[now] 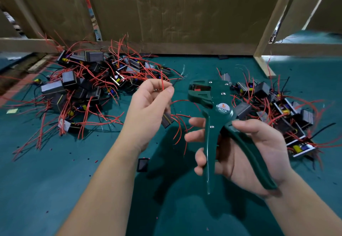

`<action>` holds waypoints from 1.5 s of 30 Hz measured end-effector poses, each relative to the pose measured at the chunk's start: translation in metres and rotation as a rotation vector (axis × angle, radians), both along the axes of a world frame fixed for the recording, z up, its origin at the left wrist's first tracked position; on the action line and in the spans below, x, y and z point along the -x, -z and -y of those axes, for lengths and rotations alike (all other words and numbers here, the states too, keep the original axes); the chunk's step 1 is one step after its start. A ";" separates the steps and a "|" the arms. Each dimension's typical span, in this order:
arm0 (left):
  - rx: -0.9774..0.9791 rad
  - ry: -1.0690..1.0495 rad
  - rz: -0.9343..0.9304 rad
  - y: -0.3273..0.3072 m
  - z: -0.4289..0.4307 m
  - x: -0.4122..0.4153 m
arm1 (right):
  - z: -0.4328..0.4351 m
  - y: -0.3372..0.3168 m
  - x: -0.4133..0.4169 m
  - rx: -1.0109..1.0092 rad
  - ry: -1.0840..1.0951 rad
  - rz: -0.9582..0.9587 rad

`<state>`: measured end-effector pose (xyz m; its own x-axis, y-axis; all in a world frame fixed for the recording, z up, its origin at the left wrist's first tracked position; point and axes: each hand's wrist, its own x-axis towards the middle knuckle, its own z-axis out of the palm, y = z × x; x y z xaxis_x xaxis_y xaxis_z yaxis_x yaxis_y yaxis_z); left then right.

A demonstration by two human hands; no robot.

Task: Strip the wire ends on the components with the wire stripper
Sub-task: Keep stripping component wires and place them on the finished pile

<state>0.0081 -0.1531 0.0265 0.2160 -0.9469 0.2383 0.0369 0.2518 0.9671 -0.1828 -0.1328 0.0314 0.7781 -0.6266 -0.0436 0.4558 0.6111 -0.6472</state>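
Note:
My right hand grips the handles of a dark green wire stripper, jaws pointing up and left, handles spread. My left hand pinches a red wire between thumb and fingers, just left of the stripper's jaws. That wire belongs to a small dark component hanging under my left hand, with several red leads trailing to the right. The wire tip and the jaws are apart.
A big heap of components with red wires lies at the left on the green mat. A smaller heap lies at the right. A small black square part lies between my arms. Cardboard wall and wooden frame stand behind.

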 end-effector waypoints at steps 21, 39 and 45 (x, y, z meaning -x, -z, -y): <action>0.108 -0.043 0.138 -0.007 -0.006 0.000 | -0.006 0.007 -0.011 0.023 -0.027 -0.070; 0.113 -0.034 0.211 -0.008 -0.008 -0.002 | -0.008 0.007 -0.011 0.126 0.027 -0.123; 0.130 -0.043 0.210 -0.007 -0.008 0.000 | -0.008 0.008 -0.010 0.105 0.039 -0.162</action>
